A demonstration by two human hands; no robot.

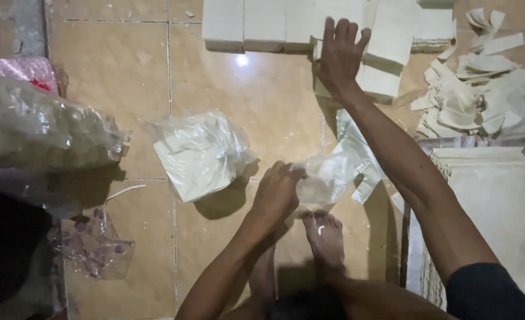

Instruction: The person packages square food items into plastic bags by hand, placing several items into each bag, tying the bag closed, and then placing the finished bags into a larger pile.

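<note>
Head-worn view, steeply down, close overhead.

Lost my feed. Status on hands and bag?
Left hand gripping clear plastic bag. Right hand flat on pale sheet stacks. Nothing between them.

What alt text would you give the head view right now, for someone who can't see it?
Seen from above, a person seated on a tiled floor holds an empty clear plastic bag in the left hand while the right hand reaches onto stacked pale sheets. A filled clear bag lies to the left of the hands.
</note>
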